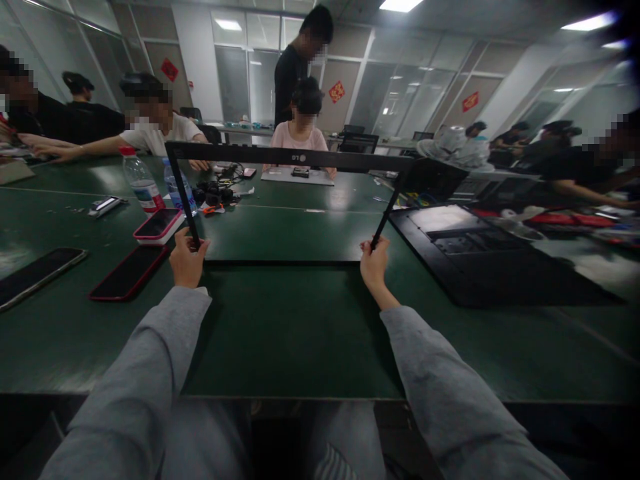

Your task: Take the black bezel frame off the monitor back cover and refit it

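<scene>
An empty black screen bezel (240,155) stands tilted above the green table (280,333), with the LG logo upside down on its wide far bar. My left hand (187,263) is closed around its left side near the near corner. At the opposite side, my right hand (374,263) pinches the right bar close to its near corner. The thin near bar runs between both hands, low over the table or touching it; I cannot tell which. Through the frame the tabletop shows. To the right of my right hand lies a large flat black panel (520,280).
On the left lie a red-edged phone (127,273), a pink-cased phone (159,225) and a dark phone (40,270). Two bottles, one red-capped (143,187), stand behind them, beside tangled black cables (217,192). A person in pink (300,137) sits across the table.
</scene>
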Demonstrator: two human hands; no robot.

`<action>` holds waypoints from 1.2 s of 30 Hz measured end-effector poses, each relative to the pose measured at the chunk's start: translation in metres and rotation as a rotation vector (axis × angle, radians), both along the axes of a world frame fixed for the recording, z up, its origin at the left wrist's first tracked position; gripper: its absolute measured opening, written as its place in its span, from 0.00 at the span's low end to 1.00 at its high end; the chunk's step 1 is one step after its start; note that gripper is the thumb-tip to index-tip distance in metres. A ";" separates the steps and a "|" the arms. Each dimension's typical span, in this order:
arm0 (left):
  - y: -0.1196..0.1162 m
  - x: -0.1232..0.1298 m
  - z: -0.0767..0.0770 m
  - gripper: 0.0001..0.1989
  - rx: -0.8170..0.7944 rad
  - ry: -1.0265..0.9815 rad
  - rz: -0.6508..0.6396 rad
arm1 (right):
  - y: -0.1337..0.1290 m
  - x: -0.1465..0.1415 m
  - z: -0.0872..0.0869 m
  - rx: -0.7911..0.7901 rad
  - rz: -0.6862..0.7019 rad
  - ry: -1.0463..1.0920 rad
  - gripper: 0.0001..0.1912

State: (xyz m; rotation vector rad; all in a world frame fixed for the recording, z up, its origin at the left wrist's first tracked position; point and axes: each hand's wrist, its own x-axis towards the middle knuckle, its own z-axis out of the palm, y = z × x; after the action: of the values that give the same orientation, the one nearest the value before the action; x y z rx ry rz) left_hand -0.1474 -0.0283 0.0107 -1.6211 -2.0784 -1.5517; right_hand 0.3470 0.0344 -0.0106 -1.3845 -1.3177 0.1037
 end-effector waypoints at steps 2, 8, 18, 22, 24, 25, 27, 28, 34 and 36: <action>0.000 0.000 0.000 0.27 0.011 -0.007 0.001 | 0.000 0.000 0.000 -0.002 -0.002 0.006 0.16; -0.001 0.000 0.000 0.28 0.002 -0.003 0.014 | 0.001 0.000 0.000 -0.012 0.005 0.016 0.16; 0.001 0.000 -0.002 0.32 -0.030 0.015 -0.015 | 0.007 0.003 -0.011 -0.159 0.010 -0.051 0.19; 0.001 -0.001 -0.002 0.33 -0.022 0.040 -0.039 | 0.012 0.006 -0.016 -0.183 0.056 -0.021 0.19; 0.000 -0.001 -0.001 0.32 -0.007 0.066 -0.034 | 0.012 0.007 -0.017 -0.174 0.067 -0.001 0.19; 0.000 -0.001 -0.001 0.32 0.000 0.082 -0.028 | 0.012 0.007 -0.016 -0.172 0.067 0.009 0.19; -0.001 0.000 0.000 0.31 0.005 0.111 -0.017 | 0.012 0.007 -0.016 -0.174 0.060 0.023 0.19; -0.002 0.000 0.000 0.31 0.002 0.121 -0.015 | 0.012 0.007 -0.016 -0.175 0.057 0.025 0.19; -0.002 -0.001 -0.001 0.31 -0.007 0.146 -0.003 | 0.010 0.005 -0.013 -0.178 0.062 0.032 0.20; -0.001 -0.001 -0.002 0.31 -0.010 0.148 0.000 | 0.009 0.004 -0.011 -0.171 0.062 0.025 0.20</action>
State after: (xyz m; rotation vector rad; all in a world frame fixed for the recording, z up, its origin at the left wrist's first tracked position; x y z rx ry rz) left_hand -0.1485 -0.0292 0.0091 -1.6831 -2.0133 -1.3768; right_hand 0.3513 0.0432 -0.0219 -1.4808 -1.3555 0.2799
